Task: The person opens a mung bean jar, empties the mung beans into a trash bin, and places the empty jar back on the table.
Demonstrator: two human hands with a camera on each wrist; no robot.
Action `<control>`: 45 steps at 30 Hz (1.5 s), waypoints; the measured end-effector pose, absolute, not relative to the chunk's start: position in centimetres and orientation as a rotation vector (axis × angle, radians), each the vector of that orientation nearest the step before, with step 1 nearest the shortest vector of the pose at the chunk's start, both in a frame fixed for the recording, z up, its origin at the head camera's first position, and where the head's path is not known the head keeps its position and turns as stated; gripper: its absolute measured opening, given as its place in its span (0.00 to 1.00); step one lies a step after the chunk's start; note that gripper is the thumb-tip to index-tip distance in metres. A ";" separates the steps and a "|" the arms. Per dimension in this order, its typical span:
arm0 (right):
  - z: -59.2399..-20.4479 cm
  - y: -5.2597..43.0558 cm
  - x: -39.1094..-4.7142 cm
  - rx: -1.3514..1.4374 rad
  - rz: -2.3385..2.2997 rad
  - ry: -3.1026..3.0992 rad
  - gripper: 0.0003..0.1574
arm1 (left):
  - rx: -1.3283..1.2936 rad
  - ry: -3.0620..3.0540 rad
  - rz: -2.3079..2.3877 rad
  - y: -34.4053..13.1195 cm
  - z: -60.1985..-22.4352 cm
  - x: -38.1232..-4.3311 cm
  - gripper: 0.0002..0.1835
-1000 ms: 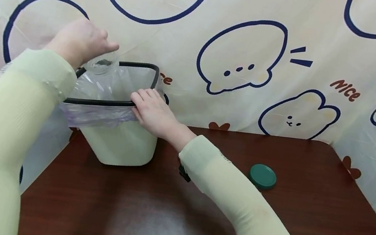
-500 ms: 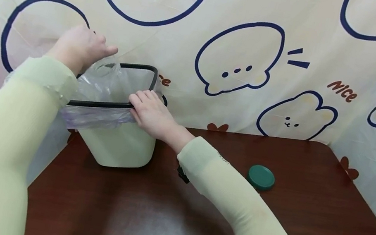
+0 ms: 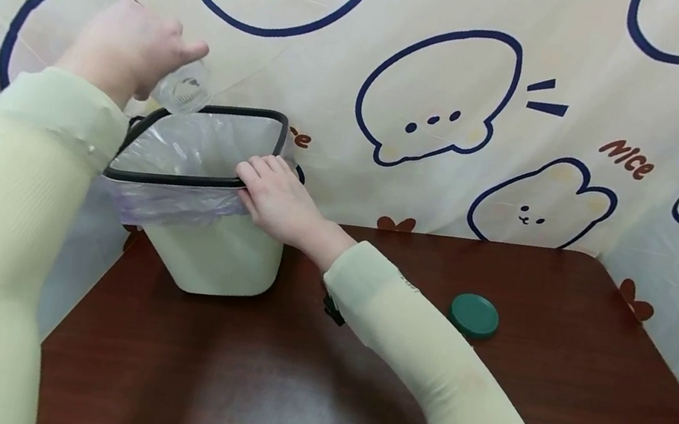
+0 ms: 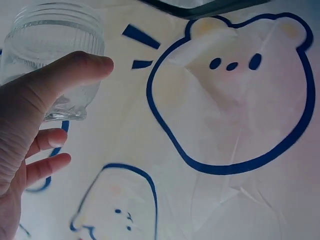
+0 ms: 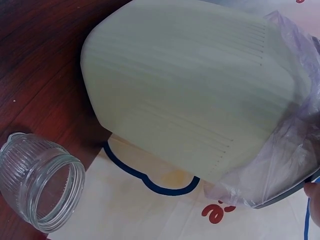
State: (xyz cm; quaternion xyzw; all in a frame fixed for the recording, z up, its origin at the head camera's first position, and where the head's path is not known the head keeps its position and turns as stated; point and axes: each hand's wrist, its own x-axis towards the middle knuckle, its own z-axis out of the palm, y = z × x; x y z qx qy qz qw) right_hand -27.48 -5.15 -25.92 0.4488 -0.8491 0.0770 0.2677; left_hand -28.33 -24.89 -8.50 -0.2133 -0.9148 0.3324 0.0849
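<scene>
My left hand grips a clear glass jar over the far left rim of a pale green bin. In the left wrist view the thumb lies across the ribbed side of this jar, whose threaded mouth points toward the black bin rim. My right hand holds the bin's front right rim, fingers over the edge. A clear plastic bag lines the bin and folds outside it. In the right wrist view a second, lidless glass jar stands upright beside the bin.
A round green lid lies on the dark brown table, beyond my right forearm. A cloth printed with cartoon faces hangs behind the table and along its sides.
My left hand dips slightly into the bin, then rises and shifts left, bringing the jar up above the rim. The right hand keeps its hold; the lid stays put.
</scene>
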 end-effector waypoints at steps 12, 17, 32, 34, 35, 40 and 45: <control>-26.0 -5.1 -27.6 1.215 0.217 -2.299 0.07 | -0.699 -2.674 0.994 -25.6 -9.9 -28.6 0.32; -25.9 -5.2 -27.8 1.243 0.211 -2.310 0.08 | -0.653 -2.717 0.983 -25.8 -9.8 -28.5 0.34; -25.6 -5.0 -28.0 1.269 0.215 -2.344 0.13 | -0.613 -2.736 1.035 -25.7 -9.0 -28.3 0.43; -25.5 -5.0 -28.0 1.270 0.215 -2.360 0.14 | -0.613 -2.731 1.034 -25.8 -9.0 -28.4 0.43; -25.5 -5.0 -27.9 1.271 0.218 -2.367 0.15 | -0.615 -2.722 1.034 -25.8 -9.0 -28.4 0.43; -25.5 -4.9 -27.7 1.289 0.256 -2.387 0.18 | -0.620 -2.692 1.027 -26.2 -9.1 -28.6 0.42; -25.5 -4.7 -27.6 1.305 0.249 -2.376 0.19 | -0.614 -2.711 1.018 -26.8 -9.2 -28.7 0.41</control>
